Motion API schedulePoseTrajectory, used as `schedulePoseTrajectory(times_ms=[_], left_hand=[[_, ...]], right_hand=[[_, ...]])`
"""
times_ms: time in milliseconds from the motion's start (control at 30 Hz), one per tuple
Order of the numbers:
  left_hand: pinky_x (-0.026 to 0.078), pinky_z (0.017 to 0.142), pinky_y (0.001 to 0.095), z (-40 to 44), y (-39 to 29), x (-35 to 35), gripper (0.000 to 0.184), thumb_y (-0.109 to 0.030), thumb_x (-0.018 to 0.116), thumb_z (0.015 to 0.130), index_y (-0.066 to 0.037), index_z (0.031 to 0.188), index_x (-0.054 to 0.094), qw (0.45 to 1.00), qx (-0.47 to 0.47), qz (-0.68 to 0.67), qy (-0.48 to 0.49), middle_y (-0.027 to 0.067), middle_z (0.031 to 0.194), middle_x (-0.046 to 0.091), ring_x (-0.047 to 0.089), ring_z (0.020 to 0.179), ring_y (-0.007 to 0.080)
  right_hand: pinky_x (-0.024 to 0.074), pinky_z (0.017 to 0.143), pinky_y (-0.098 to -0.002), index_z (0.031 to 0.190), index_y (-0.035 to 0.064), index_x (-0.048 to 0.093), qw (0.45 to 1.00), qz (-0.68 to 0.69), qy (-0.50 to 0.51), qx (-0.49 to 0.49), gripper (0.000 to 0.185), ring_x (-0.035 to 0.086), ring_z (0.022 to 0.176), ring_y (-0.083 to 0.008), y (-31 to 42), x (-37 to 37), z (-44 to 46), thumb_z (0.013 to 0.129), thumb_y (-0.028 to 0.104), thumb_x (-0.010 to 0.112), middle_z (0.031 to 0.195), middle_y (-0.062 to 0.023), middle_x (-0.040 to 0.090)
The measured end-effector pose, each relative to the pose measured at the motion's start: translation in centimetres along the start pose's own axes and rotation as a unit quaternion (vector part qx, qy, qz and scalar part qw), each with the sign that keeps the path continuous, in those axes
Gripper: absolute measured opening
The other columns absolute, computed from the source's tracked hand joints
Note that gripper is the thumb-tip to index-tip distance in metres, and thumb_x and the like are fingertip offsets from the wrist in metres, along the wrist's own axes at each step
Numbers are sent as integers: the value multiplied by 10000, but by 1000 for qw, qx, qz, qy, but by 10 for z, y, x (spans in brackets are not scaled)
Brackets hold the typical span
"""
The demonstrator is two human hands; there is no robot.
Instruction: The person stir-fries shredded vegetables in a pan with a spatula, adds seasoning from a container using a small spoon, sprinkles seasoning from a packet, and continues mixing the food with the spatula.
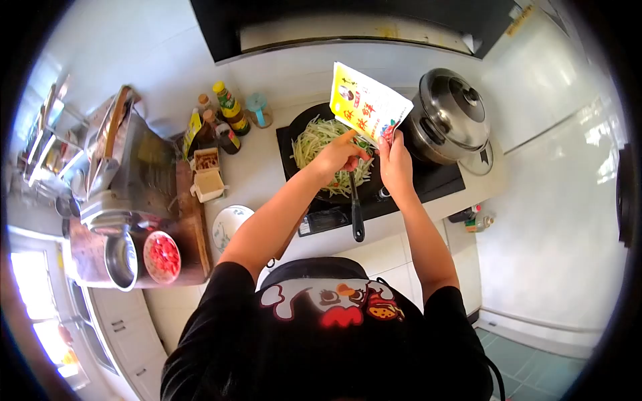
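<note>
Black T-shirt (361,361) on, pinched seasoning packet (364,100) in right hand (397,164) over wok (311,117) (best held steady); could not tell left hand's (336,158) grip.

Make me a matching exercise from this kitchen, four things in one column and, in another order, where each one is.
1. Packet
2. Pale shreds
3. Lidded pot
4. Red pieces

A. In the black pan
B. In the pale bowl beside the metal bowl
C. Held in the right hand
D. Right of the pan

Right pairs: 1-C, 2-A, 3-D, 4-B
</note>
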State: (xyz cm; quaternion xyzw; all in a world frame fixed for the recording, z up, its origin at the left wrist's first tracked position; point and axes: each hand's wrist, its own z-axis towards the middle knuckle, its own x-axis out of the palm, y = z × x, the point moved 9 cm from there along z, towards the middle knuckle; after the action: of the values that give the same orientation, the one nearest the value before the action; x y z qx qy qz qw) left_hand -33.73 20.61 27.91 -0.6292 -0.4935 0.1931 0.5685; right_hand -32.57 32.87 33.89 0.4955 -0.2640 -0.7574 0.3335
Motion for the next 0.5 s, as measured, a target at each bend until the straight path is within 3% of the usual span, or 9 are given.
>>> schedulePoseTrajectory(times_ms=[100,200,367,433,500], left_hand=[[410,554,203,12,13,-8,590,-67,425,850,-63,1406,225,997,3,-68,-24,57,824,605,462,581,62],[387,577,218,19,19,-4,604,-84,434,861,-44,1413,192,993,9,-113,27,51,846,583,461,621,85],[382,573,224,30,30,-4,619,-68,444,853,-47,1416,186,990,-7,-142,0,47,832,580,461,616,86],[385,578,227,31,34,0,625,-63,445,850,-44,1416,181,989,-8,-147,3,46,825,580,466,618,88],[398,591,231,36,43,-2,447,-82,477,864,-23,1298,385,977,-27,-210,-11,45,820,587,485,628,92]], right_hand=[[449,642,-455,1073,-7,439,997,-74,-1,-20,268,581,778,-407,2,3,4,918,212,448,844,-237,604],[446,640,-457,1075,-7,440,995,-102,17,-3,258,577,778,-407,-7,7,9,916,197,445,832,-234,602],[444,633,-459,1046,11,452,993,-114,3,-30,235,577,765,-405,-6,9,13,913,206,454,811,-230,601],[444,629,-460,1020,16,464,987,-154,42,-30,221,578,755,-408,-10,17,14,907,206,470,810,-230,605],[453,621,-444,993,11,474,991,-126,41,0,206,593,743,-391,-15,19,15,907,198,478,804,-227,607]])
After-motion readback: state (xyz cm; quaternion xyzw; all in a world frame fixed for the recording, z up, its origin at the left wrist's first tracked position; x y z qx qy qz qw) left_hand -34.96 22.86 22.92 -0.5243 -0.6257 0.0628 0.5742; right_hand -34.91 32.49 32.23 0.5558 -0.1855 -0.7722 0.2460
